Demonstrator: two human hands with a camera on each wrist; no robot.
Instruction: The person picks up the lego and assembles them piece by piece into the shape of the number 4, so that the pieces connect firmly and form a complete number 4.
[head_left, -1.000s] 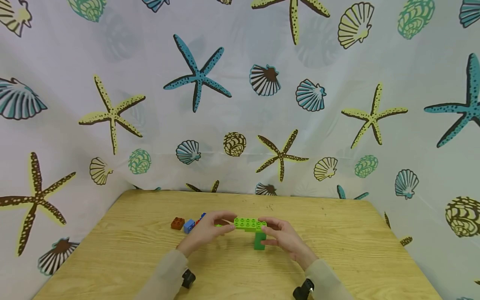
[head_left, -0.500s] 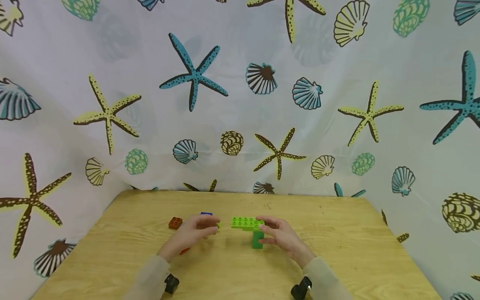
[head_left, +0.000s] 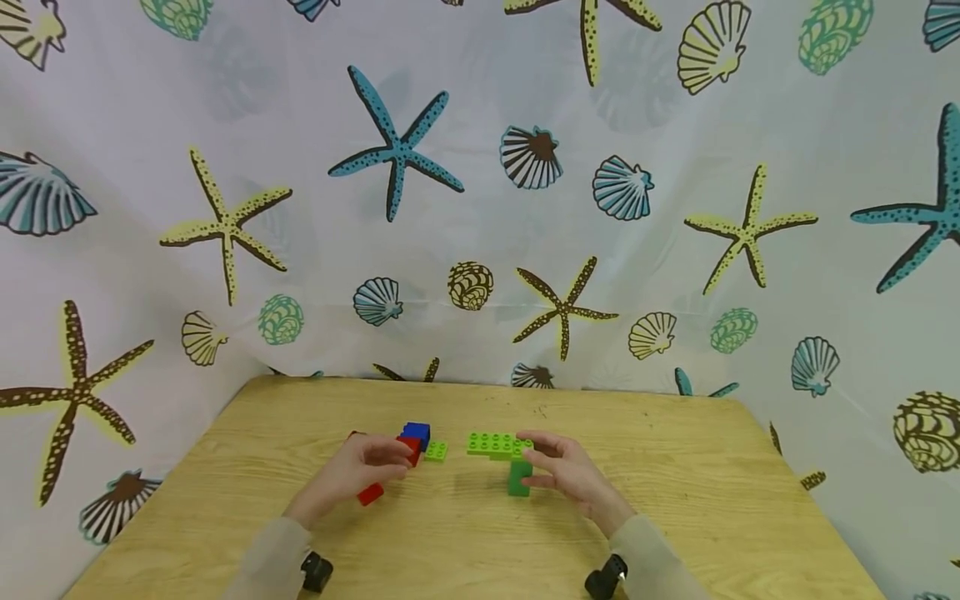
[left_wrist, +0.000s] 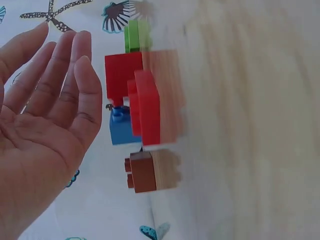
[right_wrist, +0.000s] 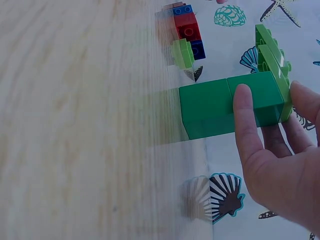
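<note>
My right hand point(head_left: 566, 475) holds a stack of building blocks, with fingers on either side of it. Two dark green bricks point(right_wrist: 207, 107) form an upright column on the table. Light green bricks point(head_left: 491, 444) lie across its top and jut out to the left. My left hand point(head_left: 356, 471) hovers over the loose blocks, fingers slightly bent and holding nothing. In the left wrist view, a red brick point(left_wrist: 150, 107), another red brick point(left_wrist: 122, 75), a blue brick point(left_wrist: 124, 131) and a brown brick point(left_wrist: 144, 172) are near that hand.
A small light green brick point(head_left: 437, 451) lies between the left hand and the stack. Behind the red brick is a dark blue brick point(head_left: 417, 433). The wooden table point(head_left: 675, 475) ends at a cloth backdrop point(head_left: 465, 233) printed with shells and starfish.
My left hand has left the end of the light green bricks and moved left over the loose blocks, uncovering the small light green and dark blue bricks. My right hand stays at the stack.
</note>
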